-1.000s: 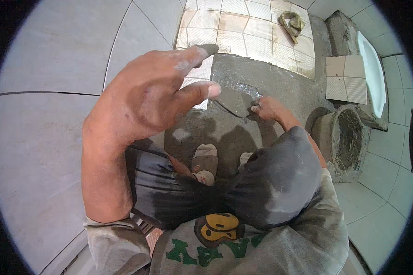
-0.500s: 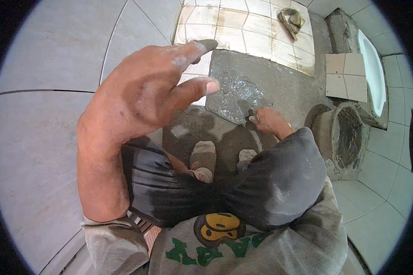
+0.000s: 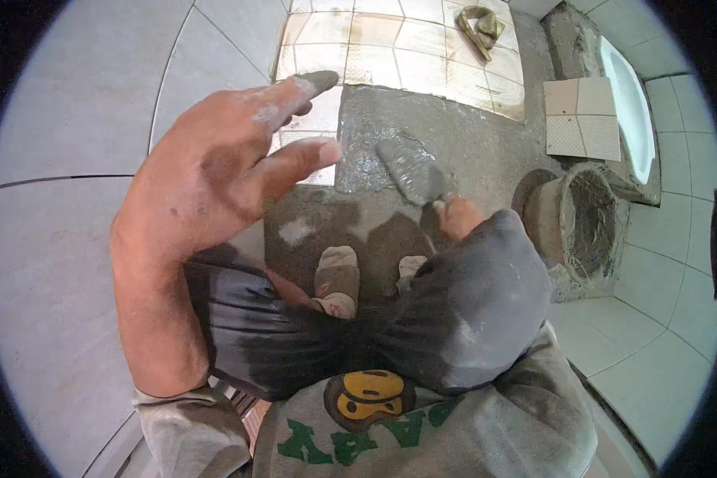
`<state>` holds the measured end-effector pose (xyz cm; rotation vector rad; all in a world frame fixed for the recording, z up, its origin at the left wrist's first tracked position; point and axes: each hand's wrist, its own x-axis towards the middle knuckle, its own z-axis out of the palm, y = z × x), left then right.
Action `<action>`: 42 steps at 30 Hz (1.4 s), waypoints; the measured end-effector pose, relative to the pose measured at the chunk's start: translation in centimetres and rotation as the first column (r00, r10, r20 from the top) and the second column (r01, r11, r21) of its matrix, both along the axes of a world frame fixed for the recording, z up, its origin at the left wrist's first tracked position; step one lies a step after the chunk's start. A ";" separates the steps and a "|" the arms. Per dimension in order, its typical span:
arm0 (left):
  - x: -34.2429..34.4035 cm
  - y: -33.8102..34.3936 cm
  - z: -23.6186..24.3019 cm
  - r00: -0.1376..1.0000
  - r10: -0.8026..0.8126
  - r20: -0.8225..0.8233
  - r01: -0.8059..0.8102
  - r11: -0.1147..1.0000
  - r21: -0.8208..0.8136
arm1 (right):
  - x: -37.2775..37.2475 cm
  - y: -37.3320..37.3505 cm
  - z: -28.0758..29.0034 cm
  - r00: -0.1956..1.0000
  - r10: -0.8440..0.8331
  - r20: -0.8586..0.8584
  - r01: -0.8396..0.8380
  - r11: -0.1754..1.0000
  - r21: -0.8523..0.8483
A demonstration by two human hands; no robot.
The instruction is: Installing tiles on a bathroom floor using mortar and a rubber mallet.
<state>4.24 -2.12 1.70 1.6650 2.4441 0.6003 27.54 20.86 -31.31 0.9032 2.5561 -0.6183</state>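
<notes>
My right hand (image 3: 460, 217) is closed around the handle of a trowel (image 3: 414, 169), partly hidden by my right knee. The wet, mortar-smeared blade lies over a patch of wet grey mortar (image 3: 366, 115) and points to the far left. Raised in the air at the left, my left hand (image 3: 215, 163) is empty, with thumb and index finger apart; its other fingers are mostly hidden. Grey material covers the index fingertip. Beyond the mortar, laid floor tiles (image 3: 418, 70) reach to the back, and a strip of them shows behind my left fingers.
A crumpled cloth (image 3: 479, 32) lies on the far tiles. To the right, a loose tile (image 3: 583, 119) leans by a white basin-like fixture (image 3: 629, 111). Nearer stands a mortar-crusted bucket (image 3: 573, 223). My feet (image 3: 337, 271) rest on rough grey floor. A large tiled wall (image 3: 64, 239) rises at left.
The trowel blade now shows plainly on the mortar, where before it could hardly be made out. My left hand keeps its pose. The whole view has shifted slightly.
</notes>
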 end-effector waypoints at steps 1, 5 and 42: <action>-0.2 -0.1 -0.2 1.000 -0.007 0.002 0.007 1.000 0.005 | -0.3 -1.0 0.3 0.997 0.070 -0.028 -0.071 0.997 -0.033; -0.7 -0.2 -0.4 1.000 -0.026 -0.012 0.026 0.999 -0.027 | -1.8 -4.1 3.8 0.989 0.145 -0.037 -0.149 0.980 -0.131; -0.4 0.6 -0.3 0.994 0.070 0.089 -0.057 0.988 -0.141 | -4.6 9.2 3.7 0.954 -0.289 0.072 0.292 0.861 -0.417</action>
